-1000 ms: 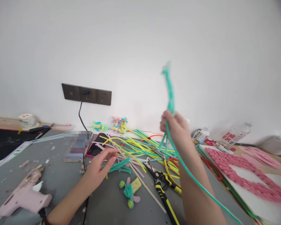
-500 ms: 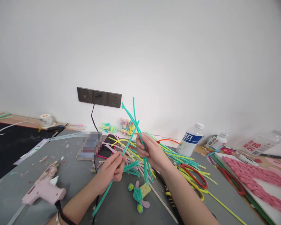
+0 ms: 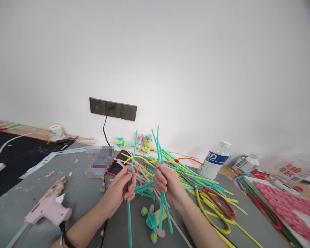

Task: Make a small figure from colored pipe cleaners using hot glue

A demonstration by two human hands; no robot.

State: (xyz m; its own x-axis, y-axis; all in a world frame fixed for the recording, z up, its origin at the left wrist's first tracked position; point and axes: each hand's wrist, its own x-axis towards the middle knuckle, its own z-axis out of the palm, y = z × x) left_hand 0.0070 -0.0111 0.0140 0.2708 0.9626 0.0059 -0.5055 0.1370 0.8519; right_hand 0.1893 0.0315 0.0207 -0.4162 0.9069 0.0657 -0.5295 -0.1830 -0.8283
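Teal pipe cleaners (image 3: 130, 220) run nearly upright through my left hand (image 3: 122, 186), whose fingers are closed round them. My right hand (image 3: 167, 182) grips a few more teal pipe cleaners (image 3: 162, 206), their tips fanning apart above and below the fist. The two bundles stand apart. Just below my hands, a small teal and yellow pipe-cleaner figure (image 3: 152, 220) lies on the grey table (image 3: 88, 203), partly overlapped by the right bundle. A folded teal bunch (image 3: 146, 190) rests between my hands.
Loose yellow and teal pipe cleaners (image 3: 196, 177) lie behind my right hand, with scissors (image 3: 218, 203) beside them. A bottle (image 3: 215, 160) stands at the right. Further left are a pink glue gun (image 3: 50, 206) and a phone (image 3: 117, 162). Small figures (image 3: 144, 142) sit against the wall.
The two teal bundles have moved apart and no longer cross. Both are more upright, and my right hand is lower. The view has shifted slightly.
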